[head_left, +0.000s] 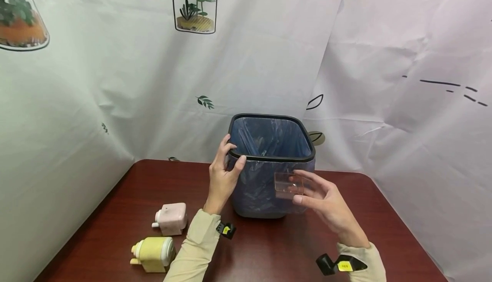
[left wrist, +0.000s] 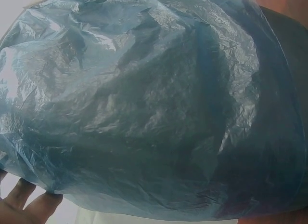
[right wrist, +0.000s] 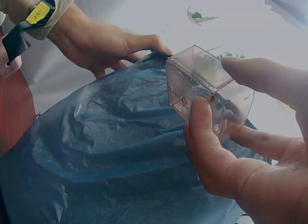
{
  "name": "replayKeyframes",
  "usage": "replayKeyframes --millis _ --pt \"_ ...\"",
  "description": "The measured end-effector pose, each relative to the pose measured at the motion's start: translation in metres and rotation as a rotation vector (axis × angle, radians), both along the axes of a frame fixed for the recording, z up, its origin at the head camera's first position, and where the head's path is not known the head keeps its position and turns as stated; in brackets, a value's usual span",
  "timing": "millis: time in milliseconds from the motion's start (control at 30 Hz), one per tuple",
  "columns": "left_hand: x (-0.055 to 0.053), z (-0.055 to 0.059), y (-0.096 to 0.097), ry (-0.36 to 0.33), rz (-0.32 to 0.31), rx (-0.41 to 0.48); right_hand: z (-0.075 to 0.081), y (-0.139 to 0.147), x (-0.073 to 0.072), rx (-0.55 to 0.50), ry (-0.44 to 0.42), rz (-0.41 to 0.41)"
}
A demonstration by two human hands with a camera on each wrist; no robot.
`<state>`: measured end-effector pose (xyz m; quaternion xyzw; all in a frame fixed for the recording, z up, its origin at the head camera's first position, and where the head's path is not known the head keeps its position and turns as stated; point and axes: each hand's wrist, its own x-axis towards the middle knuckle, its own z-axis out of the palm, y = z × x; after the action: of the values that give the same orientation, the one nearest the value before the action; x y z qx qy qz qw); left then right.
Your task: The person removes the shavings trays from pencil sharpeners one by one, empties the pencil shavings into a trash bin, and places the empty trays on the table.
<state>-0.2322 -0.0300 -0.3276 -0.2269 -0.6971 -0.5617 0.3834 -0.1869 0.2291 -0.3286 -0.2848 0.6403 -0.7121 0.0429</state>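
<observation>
One small see-through box (head_left: pixel 283 183), faintly orange-pink, sits at the fingertips of the right hand (head_left: pixel 326 200), pinched between thumb and fingers, in front of the near wall of a bin (head_left: pixel 256 212) and lower than its rim (head_left: pixel 277 159), so outside the opening. The right hand reaches in from the right, palm turned toward the bin, the forearm slanting up and leftward. The left hand (head_left: pixel 223 181) grips the bin's left near corner, fingers at the side edge and thumb on the front, its forearm angled up from below. The box is hard, glossy plastic with straight edges and flat faces. A thin, crinkled blue bag (head_left: pixel 250 179), shiny along its folds, lines the bin and hangs over the outside; the black rim is smooth with rounded corners. Beige sleeves (head_left: pixel 193 248) look ribbed in the right wrist view. On the reddish-brown table (head_left: pixel 303 243), left of the left forearm, stand a blocky pink device (head_left: pixel 173 218) and a rounder yellow device (head_left: pixel 153 254), both with white parts.
</observation>
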Motion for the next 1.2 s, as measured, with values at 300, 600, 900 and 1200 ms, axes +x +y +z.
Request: replayKeyframes --millis 300,600,900,1200 --pt "0.001 0.001 0.001 -0.005 0.007 -0.007 -0.007 0.002 0.0 0.013 -0.025 -0.005" --pt "0.002 0.003 0.0 -0.023 0.0 -0.007 -0.01 0.002 0.0 0.021 -0.055 -0.008" --pt "0.003 0.003 0.001 -0.016 0.009 -0.01 -0.018 -0.002 -0.004 0.028 -0.05 0.024" --pt "0.001 0.001 0.001 -0.006 0.029 -0.016 -0.024 -0.001 -0.006 0.125 -0.098 0.027"
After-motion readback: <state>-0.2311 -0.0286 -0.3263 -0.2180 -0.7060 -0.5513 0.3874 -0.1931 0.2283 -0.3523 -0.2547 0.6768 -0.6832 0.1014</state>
